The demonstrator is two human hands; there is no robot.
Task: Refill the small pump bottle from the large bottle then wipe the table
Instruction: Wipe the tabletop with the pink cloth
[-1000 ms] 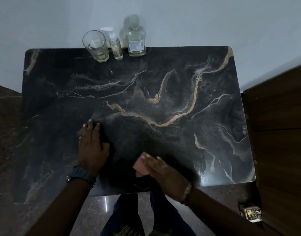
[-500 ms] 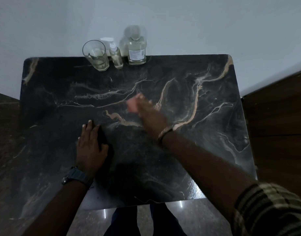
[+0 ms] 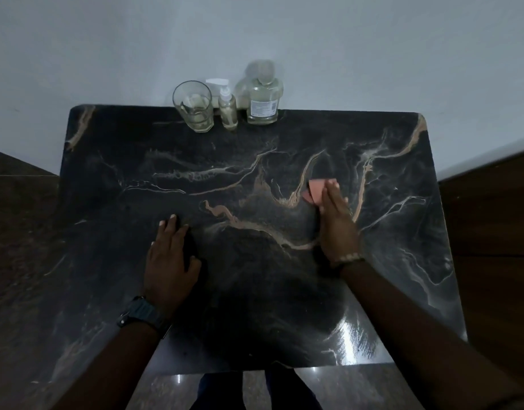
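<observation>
My right hand (image 3: 337, 223) presses a folded pink cloth (image 3: 315, 190) flat against the dark marble table (image 3: 254, 261), right of centre, with straight fingers over the cloth's near edge. My left hand (image 3: 170, 255) lies flat on the table at the left of centre, fingers straight, holding nothing. At the table's far edge stand the small pump bottle (image 3: 227, 109) and, to its right, the large clear bottle (image 3: 263, 96), both upright and holding pale liquid.
A drinking glass (image 3: 194, 106) with a little liquid stands left of the small bottle. A white object (image 3: 217, 84) sits behind the bottles by the wall. Brown wooden furniture (image 3: 491, 247) flanks the table's right side.
My right hand has swept the pink cloth from the near edge up to the middle, then rightward across the table. The left hand has stayed put.
</observation>
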